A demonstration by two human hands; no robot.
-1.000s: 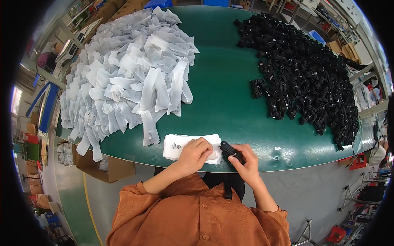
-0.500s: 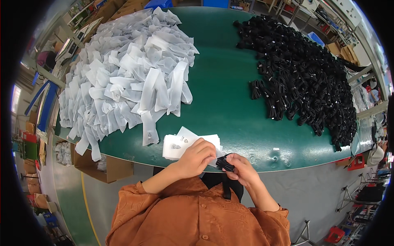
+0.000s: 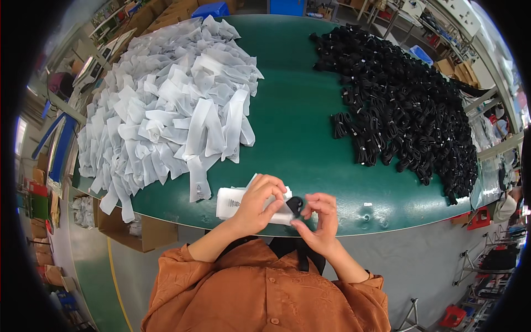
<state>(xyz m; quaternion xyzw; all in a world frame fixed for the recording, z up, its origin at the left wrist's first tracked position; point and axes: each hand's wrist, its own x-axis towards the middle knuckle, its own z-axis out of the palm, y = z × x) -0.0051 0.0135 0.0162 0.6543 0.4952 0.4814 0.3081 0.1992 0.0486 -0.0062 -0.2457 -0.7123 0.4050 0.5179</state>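
My left hand [image 3: 259, 206] lies over a small stack of white translucent plastic bags [image 3: 227, 203] at the table's near edge. Its thumb and fingers hold a translucent bag [image 3: 285, 214] that points toward my right hand. At the right end of that bag is a coiled black cable [image 3: 295, 205], which looks partly inside it; how far in I cannot tell. Just right of the cable, my right hand [image 3: 322, 222] has its thumb and fingers spread apart around the bag's end, apparently holding nothing.
A large heap of filled translucent bags [image 3: 160, 110] covers the left of the green table [image 3: 285, 94]. Bundled black cables [image 3: 404, 105] are heaped on the right. Below the left edge stands an open cardboard box [image 3: 141, 232]. A small white label [image 3: 368, 204] lies near the front edge.
The right hand's fingers have let go of the black cable and spread apart. The cable now sits at the bag's end, slightly farther from me. My left hand has shifted a little.
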